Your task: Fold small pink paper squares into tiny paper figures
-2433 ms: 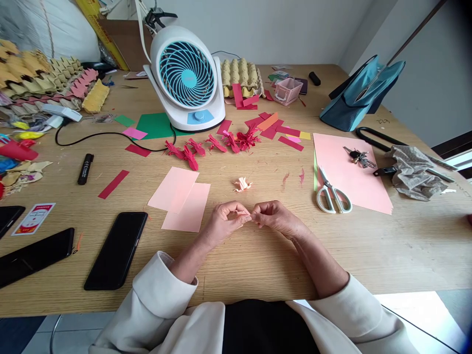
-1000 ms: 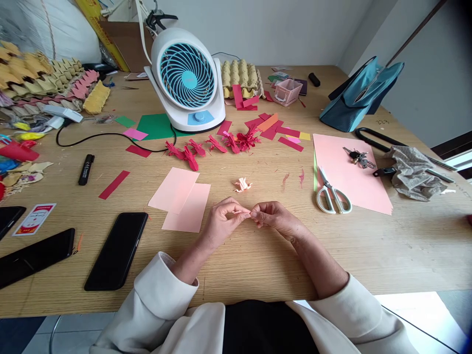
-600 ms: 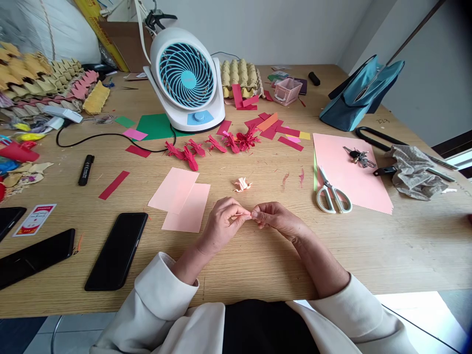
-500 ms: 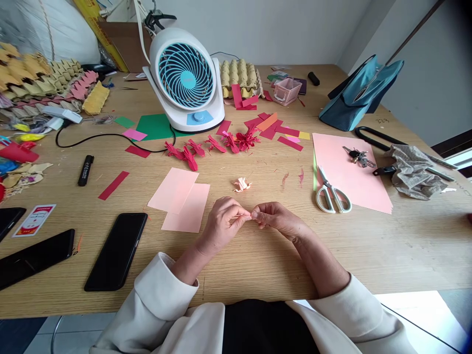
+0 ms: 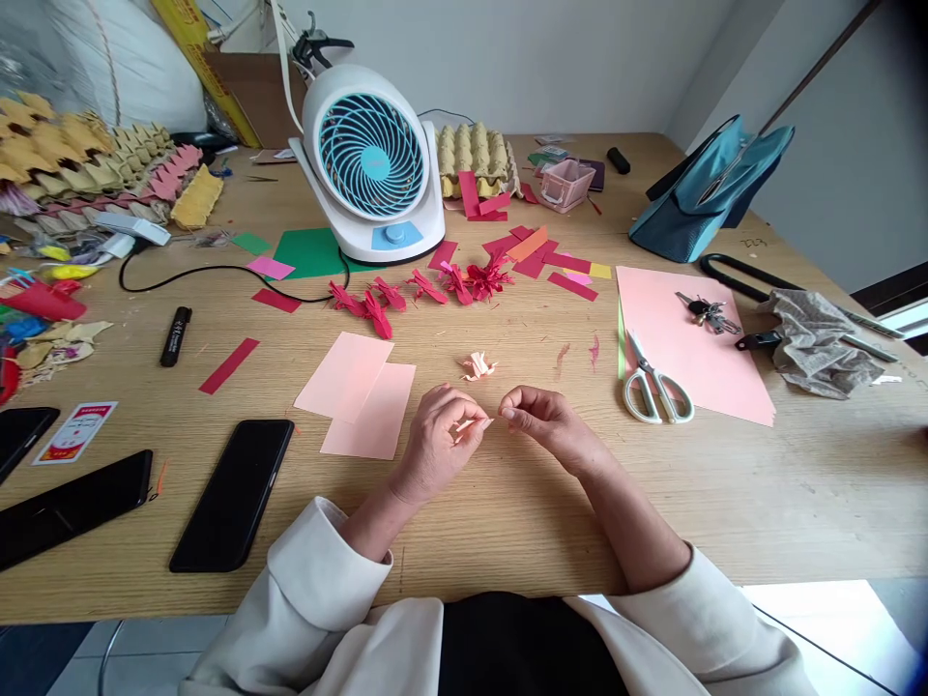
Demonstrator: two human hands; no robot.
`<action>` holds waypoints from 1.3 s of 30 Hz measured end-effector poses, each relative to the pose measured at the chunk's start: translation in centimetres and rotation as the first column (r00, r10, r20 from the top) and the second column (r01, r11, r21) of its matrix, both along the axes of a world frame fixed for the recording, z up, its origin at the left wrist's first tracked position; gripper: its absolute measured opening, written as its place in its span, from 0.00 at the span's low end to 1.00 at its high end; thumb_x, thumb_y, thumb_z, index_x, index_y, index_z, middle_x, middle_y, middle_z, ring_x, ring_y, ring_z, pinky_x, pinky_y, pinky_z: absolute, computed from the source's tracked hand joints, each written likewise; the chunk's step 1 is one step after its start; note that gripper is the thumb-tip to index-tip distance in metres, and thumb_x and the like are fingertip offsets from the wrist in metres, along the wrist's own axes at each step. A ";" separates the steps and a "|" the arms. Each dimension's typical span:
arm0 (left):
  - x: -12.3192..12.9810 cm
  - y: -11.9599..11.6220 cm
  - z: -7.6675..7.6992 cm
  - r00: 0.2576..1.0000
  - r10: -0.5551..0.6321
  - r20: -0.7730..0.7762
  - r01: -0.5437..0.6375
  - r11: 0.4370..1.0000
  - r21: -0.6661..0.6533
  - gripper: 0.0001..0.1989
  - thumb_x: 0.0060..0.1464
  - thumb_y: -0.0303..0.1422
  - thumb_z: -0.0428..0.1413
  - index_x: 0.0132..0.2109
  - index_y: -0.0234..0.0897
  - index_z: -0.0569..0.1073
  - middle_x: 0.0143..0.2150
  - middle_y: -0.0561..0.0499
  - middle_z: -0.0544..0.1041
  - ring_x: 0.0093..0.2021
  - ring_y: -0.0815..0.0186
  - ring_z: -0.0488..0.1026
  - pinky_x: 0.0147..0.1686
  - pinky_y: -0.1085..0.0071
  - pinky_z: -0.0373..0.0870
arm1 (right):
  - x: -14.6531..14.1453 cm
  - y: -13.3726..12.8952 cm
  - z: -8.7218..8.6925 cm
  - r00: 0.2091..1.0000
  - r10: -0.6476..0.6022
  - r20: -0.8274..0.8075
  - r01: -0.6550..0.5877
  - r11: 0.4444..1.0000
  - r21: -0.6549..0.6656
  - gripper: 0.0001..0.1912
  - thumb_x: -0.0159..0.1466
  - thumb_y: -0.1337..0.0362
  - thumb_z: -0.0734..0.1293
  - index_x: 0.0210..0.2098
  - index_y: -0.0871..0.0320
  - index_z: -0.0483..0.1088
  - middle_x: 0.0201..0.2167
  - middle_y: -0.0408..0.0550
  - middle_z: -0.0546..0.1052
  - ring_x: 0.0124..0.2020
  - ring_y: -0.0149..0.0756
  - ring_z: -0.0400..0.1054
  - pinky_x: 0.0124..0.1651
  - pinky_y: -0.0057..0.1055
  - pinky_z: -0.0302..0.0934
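Note:
My left hand [image 5: 442,440] is closed in a pinch on a small piece of pale pink paper [image 5: 487,423], whose tip sticks out past the fingertips. Just to its right, my right hand [image 5: 547,425] also has thumb and forefinger pressed together; whatever they hold, if anything, is hidden. A narrow gap separates the two hands. Beyond them on the table lies a small crumpled pale pink paper piece [image 5: 478,365]. Two overlapping light pink paper sheets [image 5: 368,411] rest to the left of my left hand.
Behind stand a white fan [image 5: 373,164] and a row of red twisted paper pieces [image 5: 427,287]. To the right, scissors [image 5: 656,387] overlap a stack of pink paper [image 5: 696,358], with a teal bag [image 5: 707,198] farther back. A black phone [image 5: 232,495] lies at left.
My hands have come slightly apart; before, their fingertips met over the pale pink paper. The paper now shows only at my left fingertips. The whole view has shifted a little.

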State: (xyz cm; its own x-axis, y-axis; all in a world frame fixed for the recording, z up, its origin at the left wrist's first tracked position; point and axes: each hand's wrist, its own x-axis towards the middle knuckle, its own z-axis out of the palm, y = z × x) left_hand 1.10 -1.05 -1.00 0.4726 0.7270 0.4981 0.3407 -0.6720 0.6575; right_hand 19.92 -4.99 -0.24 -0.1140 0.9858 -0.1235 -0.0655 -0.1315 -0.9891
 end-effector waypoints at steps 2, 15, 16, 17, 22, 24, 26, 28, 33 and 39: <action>0.0 -0.1 0.0 0.998 0.019 0.056 -0.012 0.993 -0.121 0.06 0.58 0.30 0.57 0.31 0.37 0.73 0.31 0.51 0.75 0.34 0.66 0.72 0.40 0.67 0.70 | -0.2 0.0 -0.2 1.000 -0.002 0.025 0.000 0.995 0.099 0.16 0.60 0.50 0.71 0.33 0.58 0.71 0.28 0.43 0.70 0.29 0.30 0.61 0.33 0.29 0.57; -0.2 -0.3 -0.3 0.977 0.050 0.209 0.042 0.909 -0.414 0.08 0.58 0.35 0.59 0.35 0.36 0.78 0.31 0.51 0.75 0.30 0.69 0.74 0.32 0.73 0.71 | -1.3 -0.6 -0.3 0.936 -0.157 0.315 -0.012 0.881 0.474 0.03 0.65 0.64 0.68 0.35 0.57 0.72 0.32 0.46 0.72 0.33 0.32 0.67 0.38 0.31 0.63; -0.2 -0.3 -0.3 0.975 0.045 0.216 0.051 0.907 -0.417 0.08 0.58 0.35 0.59 0.35 0.36 0.78 0.31 0.51 0.75 0.30 0.69 0.74 0.32 0.73 0.71 | -1.3 -0.6 -0.3 0.932 -0.163 0.323 -0.013 0.877 0.480 0.03 0.65 0.64 0.67 0.35 0.57 0.72 0.32 0.46 0.72 0.33 0.32 0.67 0.38 0.31 0.63; -0.2 -0.3 -0.3 0.974 0.040 0.223 0.059 0.906 -0.420 0.08 0.58 0.35 0.59 0.35 0.36 0.78 0.31 0.52 0.75 0.29 0.70 0.74 0.31 0.73 0.71 | -1.3 -0.6 -0.3 0.928 -0.169 0.331 -0.013 0.875 0.483 0.04 0.65 0.63 0.67 0.35 0.56 0.72 0.32 0.46 0.73 0.33 0.32 0.67 0.38 0.32 0.63; -0.2 -0.3 -0.1 0.969 0.016 0.247 0.092 0.904 -0.417 0.07 0.59 0.34 0.59 0.36 0.36 0.78 0.32 0.52 0.75 0.29 0.70 0.74 0.31 0.73 0.71 | -1.3 -0.6 -0.1 0.916 -0.176 0.360 -0.016 0.882 0.471 0.06 0.66 0.61 0.67 0.34 0.56 0.72 0.32 0.47 0.73 0.33 0.34 0.68 0.39 0.33 0.64; -0.3 -0.3 -0.1 0.968 0.006 0.252 0.101 0.906 -0.410 0.07 0.59 0.35 0.58 0.36 0.36 0.78 0.31 0.52 0.75 0.29 0.70 0.75 0.32 0.72 0.71 | -1.3 -0.6 -0.1 0.916 -0.178 0.360 -0.016 0.880 0.475 0.06 0.66 0.61 0.66 0.34 0.56 0.72 0.32 0.47 0.73 0.33 0.34 0.68 0.39 0.34 0.64; -0.3 -0.3 -0.1 0.968 0.003 0.249 0.101 0.909 -0.403 0.08 0.59 0.35 0.58 0.36 0.36 0.78 0.31 0.52 0.74 0.30 0.69 0.75 0.32 0.72 0.71 | -1.2 -0.6 -0.1 0.914 -0.184 0.361 -0.017 0.872 0.489 0.06 0.66 0.62 0.66 0.34 0.56 0.72 0.31 0.47 0.73 0.33 0.34 0.68 0.39 0.33 0.63; -0.3 -0.3 0.0 0.969 0.000 0.246 0.102 0.910 -0.401 0.08 0.59 0.35 0.58 0.36 0.37 0.78 0.30 0.52 0.74 0.30 0.69 0.75 0.32 0.72 0.72 | -1.2 -0.7 0.0 0.910 -0.192 0.367 -0.021 0.864 0.504 0.05 0.66 0.63 0.66 0.34 0.56 0.72 0.31 0.47 0.73 0.33 0.34 0.67 0.38 0.33 0.62; -0.2 -0.2 0.1 0.968 -0.030 0.248 0.118 0.931 -0.345 0.08 0.59 0.35 0.58 0.35 0.37 0.78 0.31 0.50 0.76 0.34 0.67 0.75 0.35 0.71 0.72 | -1.2 -0.8 0.3 0.896 -0.210 0.391 -0.025 0.856 0.517 0.05 0.66 0.65 0.65 0.33 0.56 0.70 0.31 0.46 0.72 0.32 0.34 0.66 0.38 0.33 0.61; -0.1 -0.3 0.1 0.972 -0.051 0.227 0.111 0.959 -0.260 0.05 0.59 0.32 0.58 0.37 0.36 0.78 0.32 0.50 0.76 0.34 0.67 0.74 0.36 0.70 0.71 | -1.4 -1.0 0.5 0.883 -0.227 0.412 -0.024 0.853 0.521 0.06 0.67 0.64 0.63 0.33 0.56 0.68 0.30 0.46 0.69 0.32 0.34 0.65 0.37 0.33 0.61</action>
State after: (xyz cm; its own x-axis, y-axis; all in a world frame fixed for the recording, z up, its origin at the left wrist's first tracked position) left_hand 0.96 -1.36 -0.89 0.4382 0.8118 0.3859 0.1221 -0.4791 0.8692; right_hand 18.48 -5.99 0.22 -0.0660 0.9250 0.3742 0.4098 0.3670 -0.8351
